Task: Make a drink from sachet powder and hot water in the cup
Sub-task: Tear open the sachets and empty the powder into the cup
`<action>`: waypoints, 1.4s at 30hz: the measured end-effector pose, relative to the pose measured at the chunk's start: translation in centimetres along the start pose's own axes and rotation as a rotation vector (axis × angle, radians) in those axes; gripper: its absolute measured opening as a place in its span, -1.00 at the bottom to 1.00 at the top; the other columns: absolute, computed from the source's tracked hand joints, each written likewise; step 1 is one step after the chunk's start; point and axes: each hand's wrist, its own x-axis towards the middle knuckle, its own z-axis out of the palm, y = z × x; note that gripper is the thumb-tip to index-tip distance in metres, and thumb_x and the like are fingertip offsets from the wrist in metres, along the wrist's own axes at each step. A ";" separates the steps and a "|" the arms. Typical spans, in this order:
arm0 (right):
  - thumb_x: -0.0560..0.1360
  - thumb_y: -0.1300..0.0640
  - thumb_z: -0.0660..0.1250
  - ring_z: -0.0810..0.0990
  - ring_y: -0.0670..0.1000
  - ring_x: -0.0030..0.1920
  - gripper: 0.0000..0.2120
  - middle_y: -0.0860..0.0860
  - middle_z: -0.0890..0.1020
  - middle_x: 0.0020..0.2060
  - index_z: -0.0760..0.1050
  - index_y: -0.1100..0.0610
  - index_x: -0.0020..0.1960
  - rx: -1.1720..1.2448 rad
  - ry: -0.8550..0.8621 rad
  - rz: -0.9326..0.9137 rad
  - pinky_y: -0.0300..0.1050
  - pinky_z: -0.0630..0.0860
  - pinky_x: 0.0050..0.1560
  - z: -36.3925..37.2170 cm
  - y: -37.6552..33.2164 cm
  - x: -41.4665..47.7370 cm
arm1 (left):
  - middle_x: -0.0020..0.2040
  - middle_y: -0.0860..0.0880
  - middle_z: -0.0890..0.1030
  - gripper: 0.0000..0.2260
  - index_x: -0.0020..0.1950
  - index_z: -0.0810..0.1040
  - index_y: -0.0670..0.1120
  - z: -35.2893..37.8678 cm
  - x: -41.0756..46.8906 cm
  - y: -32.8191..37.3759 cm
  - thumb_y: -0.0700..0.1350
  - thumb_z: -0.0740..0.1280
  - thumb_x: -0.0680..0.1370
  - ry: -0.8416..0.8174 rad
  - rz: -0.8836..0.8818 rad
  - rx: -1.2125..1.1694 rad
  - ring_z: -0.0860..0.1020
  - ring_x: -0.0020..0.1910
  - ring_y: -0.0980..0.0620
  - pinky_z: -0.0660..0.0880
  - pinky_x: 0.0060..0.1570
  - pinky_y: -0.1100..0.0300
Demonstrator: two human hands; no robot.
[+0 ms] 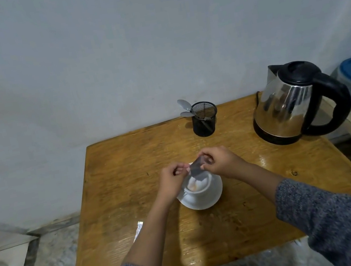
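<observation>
Your left hand (pixel 172 175) and right hand (pixel 218 160) each pinch one upper corner of the sachet (pixel 197 170), so both grips are clamped on it. You hold it tilted just above the white cup (pixel 199 187), which stands on its saucer (pixel 205 201) on the worktop (pixel 128 164). The sachet is thin, light and soft, so it will bend easily; keep hold near the corners. The kettle (pixel 291 103) stands well apart and is probably heavy; take it by the black handle.

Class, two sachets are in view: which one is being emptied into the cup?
The dark sachet pinched by both hands above the cup; the other sachet lies untouched by the table's near-left edge.
</observation>
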 end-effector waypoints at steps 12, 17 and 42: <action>0.51 0.23 0.20 0.57 0.13 -0.16 -0.80 0.13 0.62 -0.12 0.56 0.11 0.04 -0.279 -0.120 -0.039 -0.04 0.46 -0.22 -1.0 -2.0 0.3 | -0.30 0.04 0.50 -0.79 -0.22 0.52 -0.02 -0.1 -1.0 -0.7 -0.33 0.29 0.47 -0.016 0.059 0.018 0.43 -0.29 0.14 0.43 -0.27 0.46; 0.54 0.20 0.19 0.58 0.14 -0.09 -0.79 0.13 0.62 -0.04 0.52 0.10 0.12 -0.488 -0.160 -0.139 0.01 0.52 -0.14 -1.2 -3.6 0.1 | -0.30 -0.01 0.53 -0.94 -0.11 0.60 -0.11 -1.0 -0.9 -0.7 -0.22 0.34 0.47 -0.090 0.156 0.173 0.46 -0.28 0.08 0.42 -0.17 0.22; 0.50 0.07 0.31 0.56 0.01 -0.08 -0.77 0.00 0.66 0.02 0.60 0.07 0.13 -0.495 -0.197 -0.101 -0.08 0.51 -0.11 -1.8 -4.5 -0.2 | -0.48 0.08 0.43 -0.80 -0.38 0.55 -0.03 -1.6 -1.2 -0.3 -0.22 0.38 0.44 -0.031 0.144 0.229 0.36 -0.52 0.24 0.27 -0.45 0.40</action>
